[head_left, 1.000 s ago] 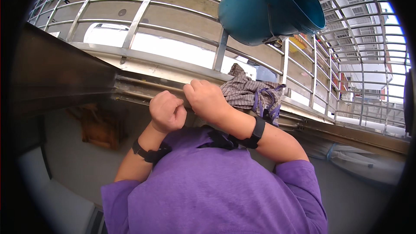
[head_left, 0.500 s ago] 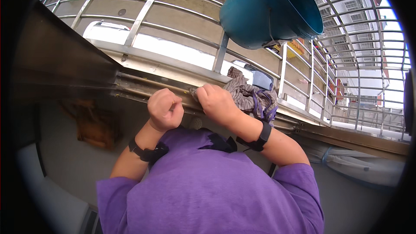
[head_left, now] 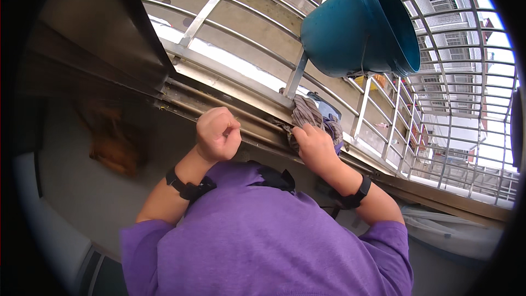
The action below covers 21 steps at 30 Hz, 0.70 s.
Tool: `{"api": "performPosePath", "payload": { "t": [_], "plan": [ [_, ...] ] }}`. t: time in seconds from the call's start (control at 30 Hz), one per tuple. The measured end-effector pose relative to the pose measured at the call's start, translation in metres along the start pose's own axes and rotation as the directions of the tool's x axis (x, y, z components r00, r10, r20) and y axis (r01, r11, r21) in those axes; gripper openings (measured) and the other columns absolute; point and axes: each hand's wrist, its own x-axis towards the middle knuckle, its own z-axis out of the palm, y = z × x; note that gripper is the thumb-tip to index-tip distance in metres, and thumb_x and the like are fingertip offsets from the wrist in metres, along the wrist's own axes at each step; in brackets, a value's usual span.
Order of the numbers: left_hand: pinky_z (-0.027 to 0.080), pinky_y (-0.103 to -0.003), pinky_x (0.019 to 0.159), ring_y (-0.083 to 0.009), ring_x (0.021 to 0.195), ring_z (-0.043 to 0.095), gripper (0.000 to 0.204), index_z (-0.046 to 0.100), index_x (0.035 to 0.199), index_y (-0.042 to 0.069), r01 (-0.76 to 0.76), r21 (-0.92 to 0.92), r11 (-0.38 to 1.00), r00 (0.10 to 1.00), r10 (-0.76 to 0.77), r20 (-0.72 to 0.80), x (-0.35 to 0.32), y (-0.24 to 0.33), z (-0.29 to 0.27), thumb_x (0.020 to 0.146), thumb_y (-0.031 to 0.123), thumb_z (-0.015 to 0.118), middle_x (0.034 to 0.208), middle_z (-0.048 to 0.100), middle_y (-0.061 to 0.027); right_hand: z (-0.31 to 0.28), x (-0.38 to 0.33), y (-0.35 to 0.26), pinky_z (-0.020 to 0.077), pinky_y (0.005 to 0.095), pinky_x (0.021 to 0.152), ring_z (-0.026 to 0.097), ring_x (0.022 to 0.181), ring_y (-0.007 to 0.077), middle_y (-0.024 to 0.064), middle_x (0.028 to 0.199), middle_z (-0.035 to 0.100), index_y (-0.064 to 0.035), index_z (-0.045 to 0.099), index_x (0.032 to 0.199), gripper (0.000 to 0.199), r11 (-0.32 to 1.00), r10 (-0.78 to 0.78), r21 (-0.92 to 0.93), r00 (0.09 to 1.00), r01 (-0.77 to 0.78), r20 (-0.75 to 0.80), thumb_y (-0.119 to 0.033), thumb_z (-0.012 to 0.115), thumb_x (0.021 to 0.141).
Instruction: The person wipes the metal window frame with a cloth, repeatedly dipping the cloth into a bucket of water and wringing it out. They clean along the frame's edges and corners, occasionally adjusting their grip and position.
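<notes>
My right hand (head_left: pixel 316 148) is closed on a striped grey-brown cloth (head_left: pixel 307 112) with purple edging, bunched on the metal window track (head_left: pixel 241 123). A dark, crumpled end of the cloth pokes out past the fingertips onto the track. My left hand (head_left: pixel 218 134) is curled into a fist over the near side of the track, left of the cloth. Its palm is turned out of sight, so what it holds, if anything, is hidden. Both wrists wear black straps.
A teal bucket (head_left: pixel 361 27) hangs tilted on the metal bars (head_left: pixel 213 5) beyond the sill. A dark panel (head_left: pixel 109 22) stands at the left end of the track. A brown wooden object (head_left: pixel 112 145) is on the floor at left; clear plastic wrapping (head_left: pixel 455 227) lies at lower right.
My right hand has moved right along the track, pushing the cloth into a tighter bunch. The left fist stays closed, and the view has shifted, with the bucket lower and further right.
</notes>
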Motion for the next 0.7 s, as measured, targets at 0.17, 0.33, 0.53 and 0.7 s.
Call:
{"api": "performPosePath", "payload": {
  "t": [0.17, 0.33, 0.53, 0.7],
  "plan": [
    [0.032, -0.028, 0.044, -0.0179, 0.047, 0.043, 0.009, 0.051, 0.067, 0.001, -0.010, 0.014, 1.000, 1.000, 0.010, 0.022, 0.004, -0.001, 0.001, 0.065, -0.007, 0.054, 0.058, 0.047, -0.0085, 0.007, 0.065, -0.038, 0.0492, 0.0419, 0.060, 0.059, 0.069, 0.0308, 0.0119, 0.075, 0.054, -0.0049, 0.052, 0.087, 0.017, 0.990, -0.103, 0.085, 0.992, 0.109, -0.076, -0.001, 0.056, 0.072],
    [0.037, -0.031, 0.045, -0.0237, 0.048, 0.048, 0.008, 0.053, 0.066, 0.002, 0.063, 0.024, 0.998, 0.998, -0.064, 0.026, 0.005, 0.003, -0.001, 0.063, -0.005, 0.055, 0.059, 0.051, -0.0104, -0.005, 0.049, -0.029, 0.0486, 0.0405, 0.061, 0.059, 0.072, 0.0310, 0.0114, 0.077, 0.055, -0.0045, 0.053, 0.090, 0.012, 0.977, -0.067, 0.188, 0.981, 0.102, -0.181, -0.003, 0.056, 0.079],
    [0.037, -0.030, 0.044, -0.0228, 0.047, 0.048, 0.009, 0.054, 0.066, 0.002, 0.069, 0.039, 0.997, 0.997, -0.070, 0.013, 0.003, 0.004, -0.002, 0.063, -0.006, 0.055, 0.058, 0.050, -0.0101, -0.015, 0.002, -0.013, 0.0500, 0.0376, 0.063, 0.059, 0.077, 0.0276, 0.0086, 0.081, 0.055, -0.0059, 0.056, 0.095, 0.020, 0.999, 0.053, 0.005, 0.993, -0.053, -0.105, -0.005, 0.057, 0.074],
    [0.033, -0.028, 0.045, -0.0189, 0.049, 0.043, 0.008, 0.052, 0.069, 0.001, 0.012, 0.018, 1.000, 0.999, -0.013, 0.051, 0.004, 0.000, 0.000, 0.067, -0.006, 0.056, 0.060, 0.047, -0.0086, 0.011, 0.053, -0.035, 0.0494, 0.0344, 0.055, 0.058, 0.071, 0.0233, 0.0073, 0.074, 0.053, -0.0071, 0.051, 0.080, 0.011, 0.995, -0.093, 0.020, 0.964, 0.101, -0.248, -0.009, 0.057, 0.071]
  ]
}}
